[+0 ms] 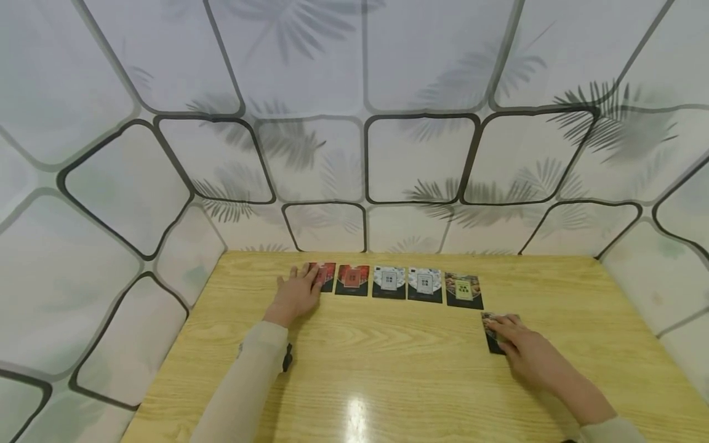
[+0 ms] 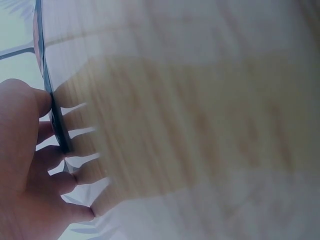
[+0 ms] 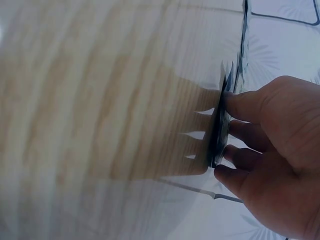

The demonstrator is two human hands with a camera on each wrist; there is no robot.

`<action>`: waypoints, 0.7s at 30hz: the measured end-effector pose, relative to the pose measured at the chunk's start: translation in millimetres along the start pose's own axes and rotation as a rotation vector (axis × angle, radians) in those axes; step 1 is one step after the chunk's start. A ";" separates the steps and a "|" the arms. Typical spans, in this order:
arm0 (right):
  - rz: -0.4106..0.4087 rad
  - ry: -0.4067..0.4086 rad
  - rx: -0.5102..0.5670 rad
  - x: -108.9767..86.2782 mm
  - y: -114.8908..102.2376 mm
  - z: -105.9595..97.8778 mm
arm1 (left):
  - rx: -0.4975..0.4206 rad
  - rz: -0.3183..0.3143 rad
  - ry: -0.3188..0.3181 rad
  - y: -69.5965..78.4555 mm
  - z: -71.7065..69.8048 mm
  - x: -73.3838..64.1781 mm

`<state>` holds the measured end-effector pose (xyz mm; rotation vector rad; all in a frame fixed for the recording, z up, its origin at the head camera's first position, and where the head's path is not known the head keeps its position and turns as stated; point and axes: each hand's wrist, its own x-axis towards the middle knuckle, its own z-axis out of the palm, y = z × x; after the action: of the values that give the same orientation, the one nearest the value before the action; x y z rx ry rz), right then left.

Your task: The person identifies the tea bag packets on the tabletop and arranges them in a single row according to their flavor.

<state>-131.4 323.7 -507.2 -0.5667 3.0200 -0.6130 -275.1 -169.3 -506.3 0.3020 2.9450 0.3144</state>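
Near the back of the wooden table, my left hand (image 1: 299,294) rests its extended fingers on a flat red-and-black packet (image 1: 328,284), the leftmost of a row. In the left wrist view, the fingertips touch the tabletop and the packet's dark edge. Lower right of the row, my right hand (image 1: 523,347) lays its fingers over a dark printed packet (image 1: 492,340), covering much of it. The right wrist view shows this packet (image 3: 219,130) edge-on under the fingertips, with thin corners lifted at its far end.
Between the hands runs the row: a red packet (image 1: 352,280), two white-and-black packets (image 1: 389,283) and a dark one with a yellow-green label (image 1: 464,291). Patterned fabric walls (image 1: 327,160) enclose the table (image 1: 382,357) at the back and sides.
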 end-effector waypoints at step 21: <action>-0.017 -0.002 -0.047 23.6 26.3 -13.0 | -0.007 -0.002 -0.001 0.9 -1.1 -1.0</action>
<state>-163.7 342.9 -503.7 -0.5942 3.0384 -0.5426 -274.2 -168.8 -504.9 0.2987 2.9427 0.3243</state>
